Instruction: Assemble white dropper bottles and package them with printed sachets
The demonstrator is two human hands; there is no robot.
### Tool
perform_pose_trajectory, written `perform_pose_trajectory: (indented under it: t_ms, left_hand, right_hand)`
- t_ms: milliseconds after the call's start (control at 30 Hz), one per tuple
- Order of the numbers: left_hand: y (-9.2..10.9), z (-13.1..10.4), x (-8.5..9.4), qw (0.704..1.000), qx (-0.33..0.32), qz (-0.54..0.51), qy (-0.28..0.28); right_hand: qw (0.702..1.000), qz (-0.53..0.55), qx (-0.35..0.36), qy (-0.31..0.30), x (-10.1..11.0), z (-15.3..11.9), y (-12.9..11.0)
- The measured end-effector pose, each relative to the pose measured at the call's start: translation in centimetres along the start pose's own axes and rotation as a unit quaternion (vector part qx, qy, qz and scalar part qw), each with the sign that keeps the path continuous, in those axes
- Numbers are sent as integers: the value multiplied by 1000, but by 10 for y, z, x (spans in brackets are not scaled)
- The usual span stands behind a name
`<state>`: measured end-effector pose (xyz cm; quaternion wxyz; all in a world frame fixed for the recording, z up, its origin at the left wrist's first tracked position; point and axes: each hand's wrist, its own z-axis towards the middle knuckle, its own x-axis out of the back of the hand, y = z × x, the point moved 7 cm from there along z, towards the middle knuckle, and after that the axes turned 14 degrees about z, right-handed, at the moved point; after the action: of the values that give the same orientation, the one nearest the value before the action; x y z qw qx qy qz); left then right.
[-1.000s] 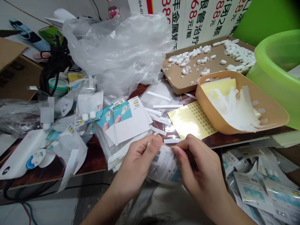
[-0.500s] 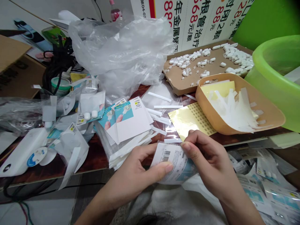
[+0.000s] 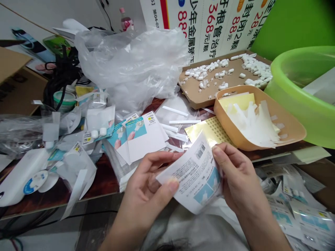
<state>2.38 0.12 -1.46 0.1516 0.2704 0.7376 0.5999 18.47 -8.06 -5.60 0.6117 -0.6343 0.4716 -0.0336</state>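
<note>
Nearest, I see printed card [image 3: 192,177], raised between both hands, tilted and bowed. Left hand [image 3: 148,193]: thumb on printed face, fingers behind. Right hand [image 3: 238,179]: thumb and fingers pinch upper right edge. Step in hand, I judge: handling card; next move calls for light, even grip, as card flexes. Beyond: card stack [image 3: 146,143], gold sheet [image 3: 204,131], orange bin [image 3: 290,130], cardboard tray [image 3: 195,96].
</note>
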Motion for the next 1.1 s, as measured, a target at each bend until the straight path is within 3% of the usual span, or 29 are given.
perform_pose_trajectory:
  t_ms: [167,267,333,433,500,600,733,933,1100]
  left_hand:
    - [19,0,0,980,-22,140,139]
    - [28,0,-1,970,-38,178,160]
    - [29,1,-4,974,-43,178,137]
    - [26,2,-6,982,-46,149,107]
    - [22,3,-7,987,-36,131,89]
    - [15,5,-11,995,17,81,54]
    - [10,7,-16,998,64,7,19]
    - [9,7,-21,997,63,-32,-13]
    - [10,10,-20,997,-24,-62,-34]
  right_hand:
    - [968,-154,195,36,-10,-18,-22]
    - [955,-189,228,31,-11,-23,-27]
    - [964,-188,183,-27,-13,-19,-23]
    - [978,-164,43,-124,-16,-12,-8]
    - [983,-127,-35,-130,-12,-10,0]
    - [990,-38,-90,-104,-7,-9,7]
    - [986,52,-132,-88,-5,-11,15]
    - [987,89,-123,-53,0,-10,15]
    - [991,93,-93,-27,4,-8,11]
